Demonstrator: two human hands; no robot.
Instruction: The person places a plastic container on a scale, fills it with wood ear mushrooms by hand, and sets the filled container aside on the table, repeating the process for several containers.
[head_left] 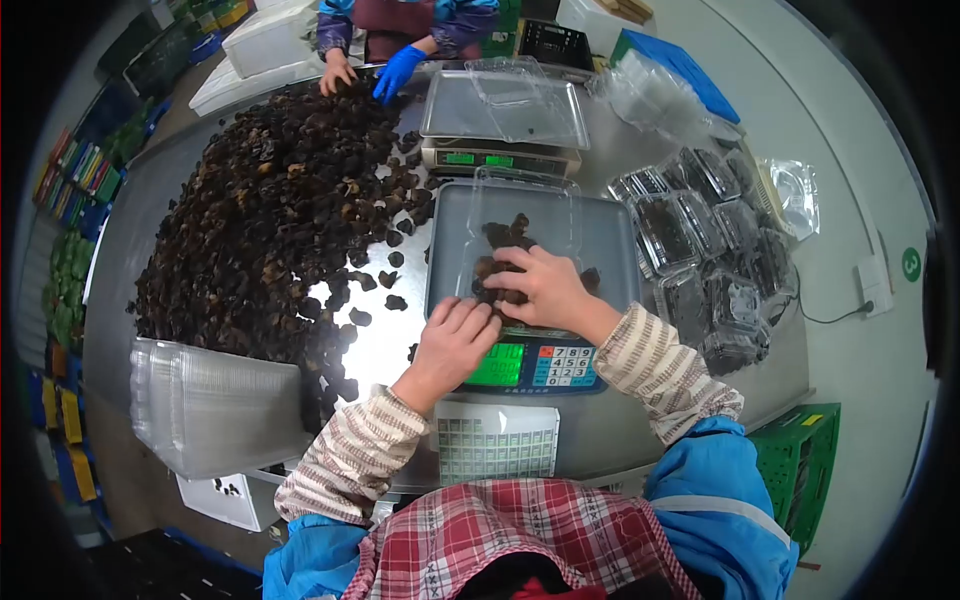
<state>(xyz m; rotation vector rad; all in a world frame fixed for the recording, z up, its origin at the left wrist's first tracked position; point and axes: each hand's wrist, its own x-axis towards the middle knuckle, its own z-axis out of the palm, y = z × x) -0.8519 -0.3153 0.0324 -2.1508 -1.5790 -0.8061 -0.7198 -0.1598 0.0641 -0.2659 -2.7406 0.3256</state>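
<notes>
An open clear plastic box (528,200) lies on the grey pan of the near scale (615,240), with dark brown mushroom-like pieces (508,232) in it. My right hand (545,288) is over the box, its fingers curled onto the dark pieces. At the box's near left corner is my left hand (455,345), its fingers bent and close together at the rim; what they hold, if anything, is hidden. Part of the scale's green display (497,366) shows below my hands.
A large heap of dark pieces (260,220) covers the left. Stacked empty boxes (220,400) stand front left, filled boxes (690,230) at right. Across the table, a co-worker's gloved hand (400,72) and bare hand (337,72) touch the heap beside a second scale (505,115).
</notes>
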